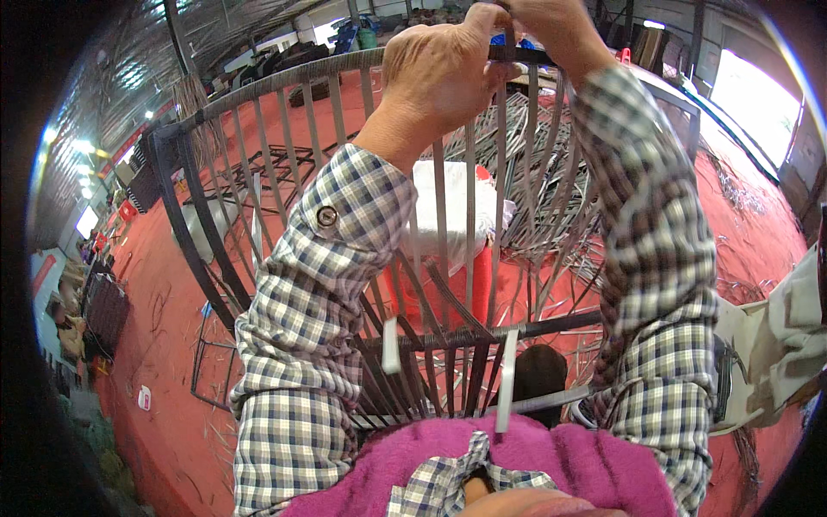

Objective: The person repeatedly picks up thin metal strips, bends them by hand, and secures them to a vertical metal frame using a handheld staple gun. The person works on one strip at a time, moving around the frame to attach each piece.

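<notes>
Layout about the grip. The left hand [444, 69] lies at the top rail [301, 76] of the frame [441, 200]; the right hand [551, 26] lies just beside it, to its right, partly cut off by the upper edge. Straps run down from this rail, below the grip, to the lower rail [560, 326]. Behind the frame, below the grip, stands the stool [482, 280], with the bag [457, 194] on it. Right of the bag, also behind the straps, the heap [551, 189] covers the floor [164, 336]. Far left and below lies the bottle [145, 397]; far right, beyond the right forearm, is the doorway [754, 95].
</notes>
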{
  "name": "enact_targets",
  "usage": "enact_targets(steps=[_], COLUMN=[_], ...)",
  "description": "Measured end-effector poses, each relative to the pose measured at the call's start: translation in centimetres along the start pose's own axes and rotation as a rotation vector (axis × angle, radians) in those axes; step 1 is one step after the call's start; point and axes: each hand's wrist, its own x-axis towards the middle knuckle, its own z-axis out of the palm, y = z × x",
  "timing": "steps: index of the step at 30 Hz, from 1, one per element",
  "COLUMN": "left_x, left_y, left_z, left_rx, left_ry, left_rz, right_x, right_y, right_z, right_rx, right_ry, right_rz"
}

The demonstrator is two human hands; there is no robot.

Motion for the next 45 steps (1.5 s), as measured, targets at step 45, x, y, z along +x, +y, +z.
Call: enact_targets(steps=[45], left_x=[-0.4], left_y=[0.5], left_z=[2.2], left_rx=[0.049], left_ry=[0.132], left_rz=[0.04], right_x=[-1.9], right_y=[-0.3], right_z=[0.1], right_rx=[-0.071], right_ry=[-0.114], right_rz=[0.212])
